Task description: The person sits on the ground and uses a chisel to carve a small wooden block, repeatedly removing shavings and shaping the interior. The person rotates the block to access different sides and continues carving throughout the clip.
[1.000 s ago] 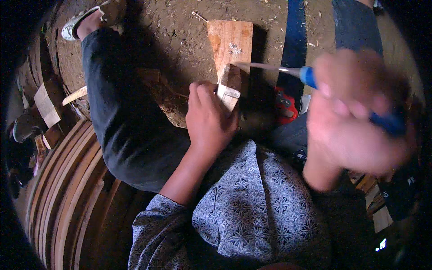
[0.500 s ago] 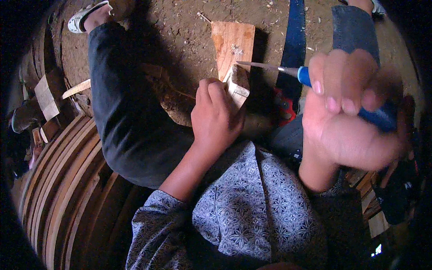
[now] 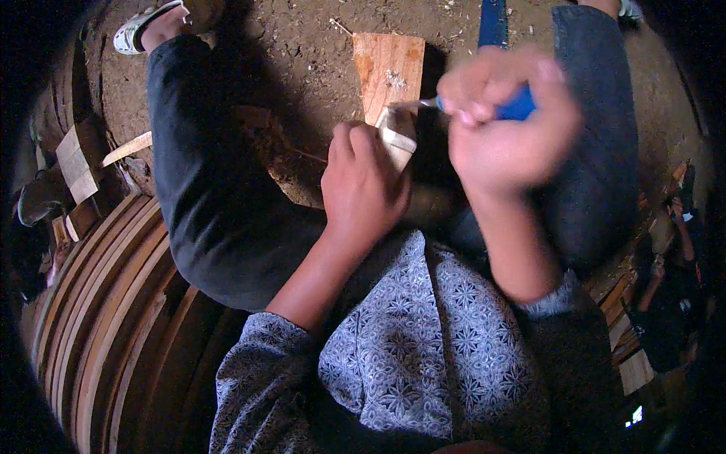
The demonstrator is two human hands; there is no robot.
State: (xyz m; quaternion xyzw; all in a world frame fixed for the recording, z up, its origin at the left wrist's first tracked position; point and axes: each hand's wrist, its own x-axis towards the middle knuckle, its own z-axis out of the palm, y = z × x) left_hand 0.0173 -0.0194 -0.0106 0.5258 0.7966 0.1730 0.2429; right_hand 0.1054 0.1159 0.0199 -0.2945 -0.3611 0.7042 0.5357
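Observation:
My left hand (image 3: 361, 172) is closed around a small pale wooden block (image 3: 396, 136) with a squared end. Behind that block a flat reddish-brown board (image 3: 389, 64) slants away, with a little heap of shavings on it. Held in my right hand (image 3: 514, 125) is a slim tapered file with a blue handle (image 3: 519, 104). Its metal part (image 3: 414, 104) reaches leftward over the far end of the block. Motion blurs both the right hand and the file, so whether the metal touches the wood I cannot tell.
Curved-looking long planks (image 3: 98, 303) are stacked at my left. A saw blade (image 3: 493, 23) lies on the dirt floor (image 3: 302, 45) beyond my right hand. Wood scraps (image 3: 78, 163) lie at far left, and more pieces (image 3: 635, 371) at lower right. My legs flank the work.
My right hand has swung left with the file, bringing its handle close to the block. The left hand and the block stay nearly in place.

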